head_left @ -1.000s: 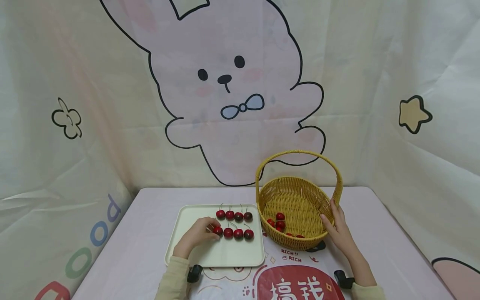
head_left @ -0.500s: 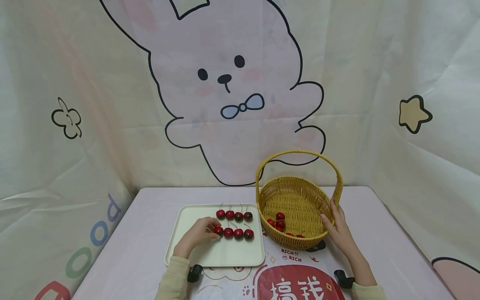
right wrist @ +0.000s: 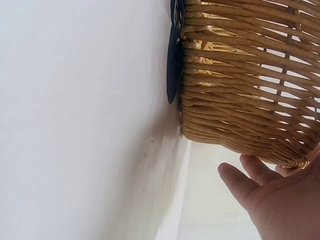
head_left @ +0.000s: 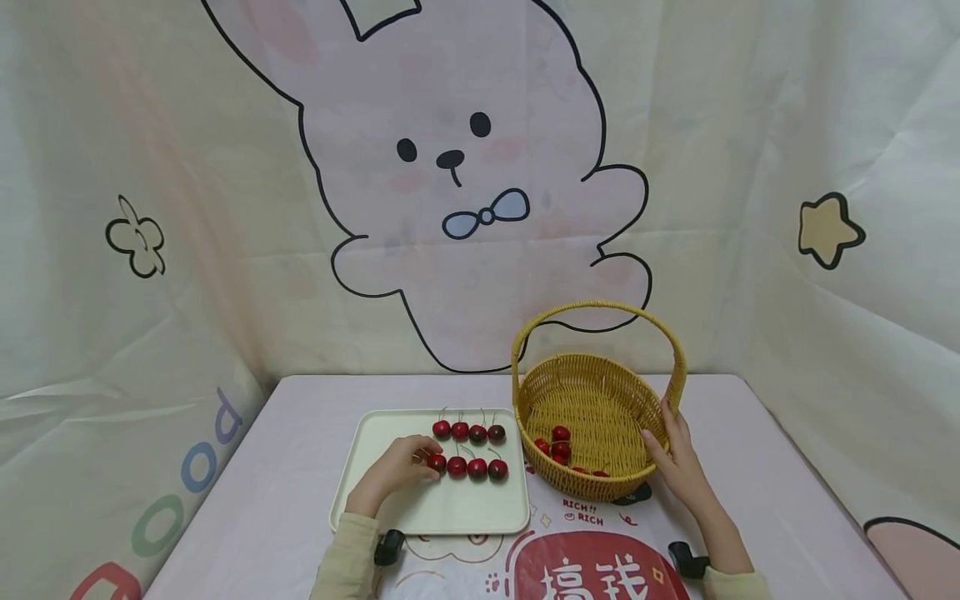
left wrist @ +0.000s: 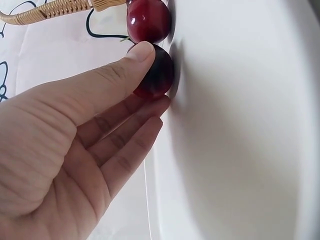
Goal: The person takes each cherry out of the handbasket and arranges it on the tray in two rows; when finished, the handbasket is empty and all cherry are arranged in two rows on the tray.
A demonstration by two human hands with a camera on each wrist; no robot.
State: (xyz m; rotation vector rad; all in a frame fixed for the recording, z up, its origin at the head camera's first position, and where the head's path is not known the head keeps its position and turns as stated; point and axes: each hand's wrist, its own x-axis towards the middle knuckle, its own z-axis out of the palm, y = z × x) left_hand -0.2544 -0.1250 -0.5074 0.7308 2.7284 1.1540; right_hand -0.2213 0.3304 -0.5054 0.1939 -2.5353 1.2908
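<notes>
Left hand point(head_left: 392, 473) is pinching a dark red cherry point(left wrist: 156, 72), thumb on top and fingers curled under it, right down on the cream tray point(head_left: 390, 510). In the head view that cherry point(head_left: 437, 462) sits at the left end of the nearer row, low and a touch left of centre in the frame. Three more cherries line up to its right, and a second row of four point(head_left: 468, 432) runs just behind. In the left wrist view another cherry point(left wrist: 148, 20) touches the pinched one, at the top of the frame.

Over to the right hand point(head_left: 677, 467): it rests against the right side of the wicker basket point(head_left: 600, 392), thumb at the rim, fingers along the outer wall near the base of the handle point(head_left: 598, 307). In the right wrist view the fingers point(right wrist: 252, 176) look fairly straight beside the weave, in the lower right corner; a firm grasp cannot be made out.

The basket stands just right of the tray, nearly touching it, with a few cherries point(head_left: 558, 442) lying in its near-left part. Both stand on a pale pink tablecloth point(head_left: 300, 408), with a cartoon rabbit backdrop point(head_left: 465, 167) filling the upper frame.
</notes>
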